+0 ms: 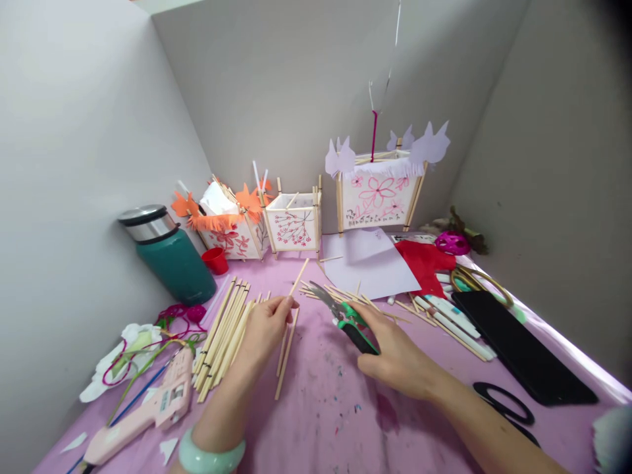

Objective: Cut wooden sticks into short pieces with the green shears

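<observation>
My left hand (269, 322) pinches a thin wooden stick (299, 276) that points up and away from the fingers. More loose sticks (285, 368) lie on the table just under and beside that hand. In my right hand (395, 352) are green-and-black pruning shears (353, 322), their blades apart and aimed toward the far left. The blade tips sit a little to the right of the held stick, without visibly touching it. Left of my left hand lies a row of flat wooden sticks (222, 342) with dark marks.
Paper lanterns (293, 227) on stick frames stand along the back, and a larger one (378, 194) hangs from a wire. At left are a green bottle (172, 263), a red cup (216, 261) and a pink glue gun (162, 401). A black phone (523, 349) and black scissors (506, 405) lie right.
</observation>
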The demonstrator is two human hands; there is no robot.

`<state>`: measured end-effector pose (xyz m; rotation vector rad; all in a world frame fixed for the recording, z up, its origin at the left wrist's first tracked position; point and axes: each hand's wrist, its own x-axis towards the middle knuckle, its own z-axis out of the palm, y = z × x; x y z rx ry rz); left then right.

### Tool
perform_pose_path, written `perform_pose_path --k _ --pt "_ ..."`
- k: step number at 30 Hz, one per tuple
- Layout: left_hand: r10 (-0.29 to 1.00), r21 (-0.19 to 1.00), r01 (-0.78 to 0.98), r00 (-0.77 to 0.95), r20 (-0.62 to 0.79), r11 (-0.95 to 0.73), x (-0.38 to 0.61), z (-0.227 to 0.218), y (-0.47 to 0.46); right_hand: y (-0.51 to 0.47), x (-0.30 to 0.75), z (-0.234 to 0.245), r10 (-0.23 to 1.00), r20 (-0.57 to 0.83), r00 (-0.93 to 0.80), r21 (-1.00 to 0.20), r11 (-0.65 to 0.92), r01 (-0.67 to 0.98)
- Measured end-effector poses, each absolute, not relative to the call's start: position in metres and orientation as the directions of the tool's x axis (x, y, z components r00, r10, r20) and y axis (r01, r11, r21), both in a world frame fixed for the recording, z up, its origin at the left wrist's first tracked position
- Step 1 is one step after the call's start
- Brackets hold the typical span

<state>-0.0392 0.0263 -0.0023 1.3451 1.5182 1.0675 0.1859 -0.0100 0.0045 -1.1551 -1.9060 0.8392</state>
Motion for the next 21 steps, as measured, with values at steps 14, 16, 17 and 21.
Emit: perform_pose_path --k 14,16,17,21 --pt "0.977 0.853 0.509 -0.097 0.19 -0.116 -0.039 0.002 0.025 -0.013 0.19 0.004 0.915 0.258 -0.311 -0.81 0.38 0.446" --pt "0.99 0.941 0.313 -0.007 0.139 -0.13 -0.03 0.0 0.022 -0.015 0.193 0.007 0.913 0.233 -0.334 -0.812 0.371 0.449" --pt "0.993 0.962 0.244 0.019 0.12 -0.121 -0.027 -0.001 0.02 -0.016 0.194 0.006 0.914 0.217 -0.342 -0.808 0.365 0.462" --pt "0.995 0.987 0.131 0.018 0.094 -0.096 -0.02 0.002 0.015 -0.018 0.195 -0.003 0.922 0.164 -0.351 -0.805 0.33 0.493"
